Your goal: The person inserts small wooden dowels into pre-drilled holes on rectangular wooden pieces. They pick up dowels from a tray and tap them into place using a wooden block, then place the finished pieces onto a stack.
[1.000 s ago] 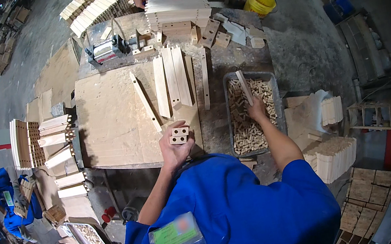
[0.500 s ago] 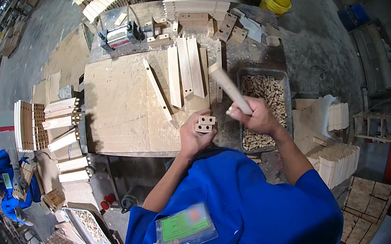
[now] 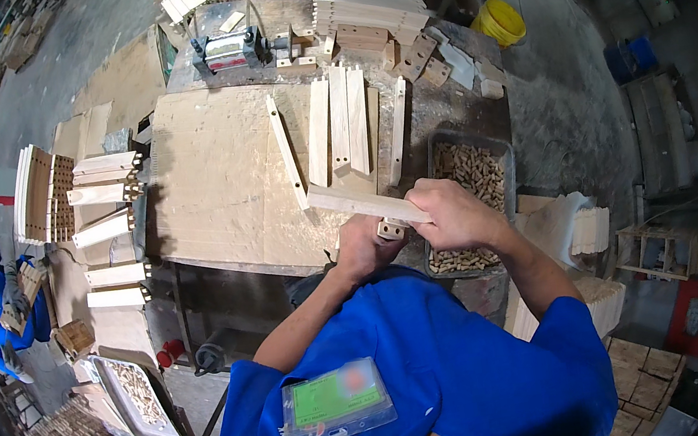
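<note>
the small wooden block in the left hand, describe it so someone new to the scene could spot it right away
Start at the big pale plywood worktop and go to its near edge, where both hands meet. The left hand grips a small wooden block under the long slat that the right hand holds. It is short and chunky, unlike the long slats lying on the worktop.

Grey concrete floor (image 3: 89, 49), plywood-topped workbench (image 3: 221, 182), perhaps pallets (image 3: 645, 391) lower right.

Bright even overhead light, pale bench (image 3: 220, 173) near washed out, soft short shadows under the slats (image 3: 341, 122), heavy fisheye bending at the edges, black vignette round the rim, centre sharp, hands slightly blurred, outer floor (image 3: 64, 61) dimmer and smeared
</note>
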The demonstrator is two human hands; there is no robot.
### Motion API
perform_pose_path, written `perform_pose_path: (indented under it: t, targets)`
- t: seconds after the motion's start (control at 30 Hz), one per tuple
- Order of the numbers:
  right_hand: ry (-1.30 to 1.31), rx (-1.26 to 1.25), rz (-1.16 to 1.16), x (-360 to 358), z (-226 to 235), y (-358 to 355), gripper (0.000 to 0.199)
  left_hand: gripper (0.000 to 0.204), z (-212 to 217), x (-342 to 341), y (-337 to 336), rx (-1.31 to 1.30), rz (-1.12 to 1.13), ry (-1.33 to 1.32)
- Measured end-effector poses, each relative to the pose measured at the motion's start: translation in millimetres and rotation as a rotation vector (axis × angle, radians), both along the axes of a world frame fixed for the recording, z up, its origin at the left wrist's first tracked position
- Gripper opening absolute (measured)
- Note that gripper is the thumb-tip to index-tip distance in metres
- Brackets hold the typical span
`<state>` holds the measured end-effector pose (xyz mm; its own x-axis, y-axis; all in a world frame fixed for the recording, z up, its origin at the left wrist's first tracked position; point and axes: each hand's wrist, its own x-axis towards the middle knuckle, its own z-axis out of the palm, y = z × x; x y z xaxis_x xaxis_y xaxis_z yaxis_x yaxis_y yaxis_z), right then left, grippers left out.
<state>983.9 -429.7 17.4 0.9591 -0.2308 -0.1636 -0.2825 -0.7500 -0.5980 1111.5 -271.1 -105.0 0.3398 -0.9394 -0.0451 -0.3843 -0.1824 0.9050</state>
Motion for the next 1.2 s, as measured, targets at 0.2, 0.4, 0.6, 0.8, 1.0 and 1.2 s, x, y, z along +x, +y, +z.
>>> perform_pose_path:
  t: [0.2,0.4,0.6,0.8,1.0,1.2]
  targets:
    - [-0.019,-0.079,-0.077,5.3,0.6,12.2,0.014,0.036,-4.3,-3.8,-1.1,-0.091,0.055,-0.079]
    - [-0.039,0.162,-0.336,6.2,24.7,6.9,0.018,0.039,2.6,4.2,-1.4,-0.148,0.148,0.025]
    - [-0.050,-0.132,-0.253,-6.5,2.6,-8.7,0.011,0.040,11.6,8.7,0.8,-0.084,0.149,0.062]
    - [-0.056,-0.024,-0.219,-5.3,-14.6,7.6,0.016,0.040,10.6,9.6,3.2,-0.108,0.163,0.084]
    - [-0.178,0.155,-0.327,-3.6,3.0,11.1,0.013,0.042,9.6,6.5,1.6,-0.141,0.171,0.068]
    - [-0.209,-0.081,-0.120,13.7,4.5,21.5,0.012,0.038,-4.4,4.4,-0.1,-0.107,0.086,-0.142]
